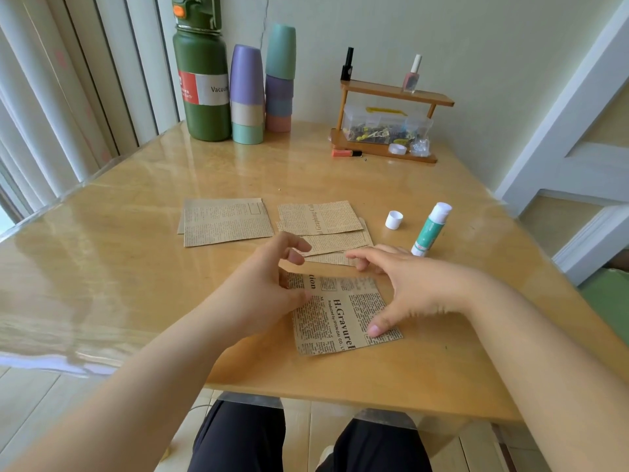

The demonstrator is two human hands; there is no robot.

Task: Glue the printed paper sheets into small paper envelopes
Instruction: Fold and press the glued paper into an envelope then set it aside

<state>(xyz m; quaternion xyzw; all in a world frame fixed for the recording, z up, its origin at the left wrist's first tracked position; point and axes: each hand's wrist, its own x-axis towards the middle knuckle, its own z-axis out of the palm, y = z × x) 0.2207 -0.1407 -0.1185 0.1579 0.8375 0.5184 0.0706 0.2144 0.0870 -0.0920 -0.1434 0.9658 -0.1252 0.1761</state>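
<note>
While seen from the head view only:
Sheet in hand: printed paper sheet [343, 315] flat on the table [136, 233], near the front edge, between both hands.
Left hand [269, 287]: thumb pressing the sheet's left edge, fingers loosely curled above it, gripping nothing.
Right hand [405, 291]: spread wide over the sheet's right side, thumb tip pressing the lower right corner, fingertips near the top edge.
Glue: glue stick [430, 229] lying uncapped to the right, its white cap [394, 220] standing just beside it.
Done, by the look of it: folded pieces [224, 221] stacked at back left, probably finished envelopes.
Left to do: loose stack of sheets [323, 226] behind the hands, apparently waiting; present sheet seemingly at the folding or pressing stage.
Background: green flask [204, 83], stacked cups [246, 97], small wooden shelf [388, 120] by the wall.
</note>
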